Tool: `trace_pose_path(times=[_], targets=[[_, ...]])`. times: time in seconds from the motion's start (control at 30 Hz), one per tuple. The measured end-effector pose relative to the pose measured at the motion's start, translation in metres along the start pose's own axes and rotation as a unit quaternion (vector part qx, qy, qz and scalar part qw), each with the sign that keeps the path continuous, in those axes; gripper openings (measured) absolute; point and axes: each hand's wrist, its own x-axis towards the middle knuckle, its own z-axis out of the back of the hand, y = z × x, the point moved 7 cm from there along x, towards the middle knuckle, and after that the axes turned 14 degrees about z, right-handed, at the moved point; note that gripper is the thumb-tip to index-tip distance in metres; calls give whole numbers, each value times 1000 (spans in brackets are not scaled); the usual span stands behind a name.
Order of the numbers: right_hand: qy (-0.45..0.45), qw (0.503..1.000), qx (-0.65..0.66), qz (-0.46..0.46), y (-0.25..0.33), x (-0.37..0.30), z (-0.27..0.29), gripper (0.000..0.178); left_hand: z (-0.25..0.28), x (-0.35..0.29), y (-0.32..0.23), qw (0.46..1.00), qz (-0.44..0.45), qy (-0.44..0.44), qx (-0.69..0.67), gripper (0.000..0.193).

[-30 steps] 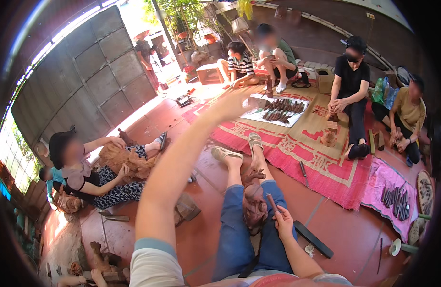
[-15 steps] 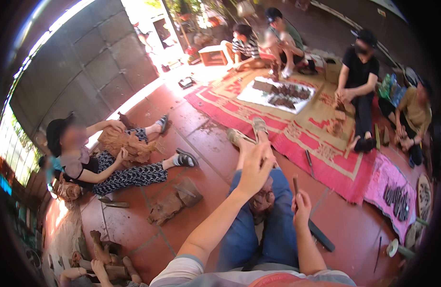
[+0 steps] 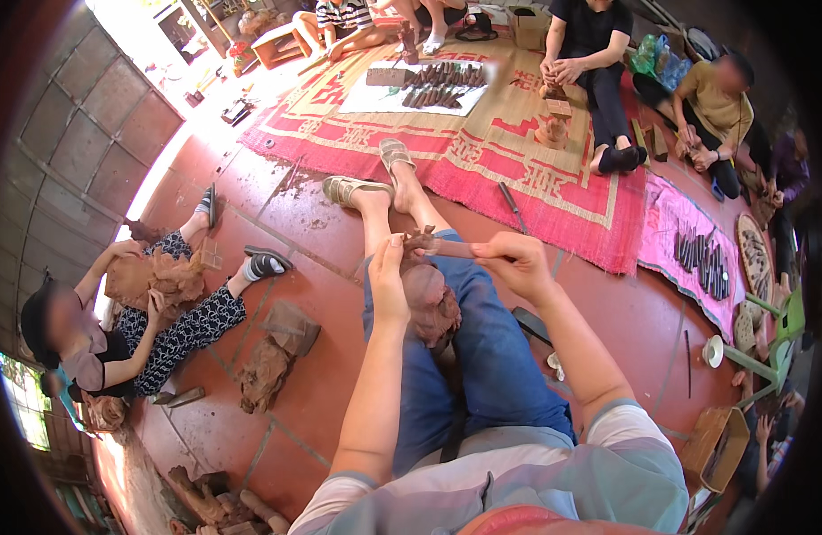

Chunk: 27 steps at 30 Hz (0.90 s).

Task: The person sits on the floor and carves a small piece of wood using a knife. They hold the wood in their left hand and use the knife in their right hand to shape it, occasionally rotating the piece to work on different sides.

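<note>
Between my thighs stands a reddish-brown wood carving [image 3: 435, 308], with rounded forms and a rough, dark lower side. My left hand [image 3: 390, 281] closes on its far upper end, fingers partly hidden behind the wood. My right hand [image 3: 520, 266] pinches one end of a flat brown strip [image 3: 456, 251]. The strip's other end reaches the top of the carving, close to my left fingertips. Whether the strip is wood or abrasive cannot be made out.
A dark flat tool [image 3: 531, 325] lies beside my right thigh. Tools rest on a pink cloth [image 3: 653, 218] at right. Another carved block [image 3: 273, 361] sits on the tiles at left, near a seated person [image 3: 117, 330]. A patterned mat [image 3: 571, 236] spreads ahead, with other people around it.
My right hand has brought the strip from beside my leg to the carving's top. My left hand, earlier stretched over the carving, now grips its end. The view has swung right and down.
</note>
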Motion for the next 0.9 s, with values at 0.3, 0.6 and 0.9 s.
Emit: trace_pose_path(times=[0.3, 0.6, 0.9], targets=[[30, 999, 16, -2, 22, 46, -20, 14, 10, 2, 9, 999, 15, 22, -42, 32], [-126, 974, 161, -99, 1, 35, 1, 10, -8, -7, 0, 999, 22, 15, -46, 30], [-146, 969, 122, -160, -44, -33, 19, 17, -9, 2, -1, 1000, -20, -2, -16, 29]])
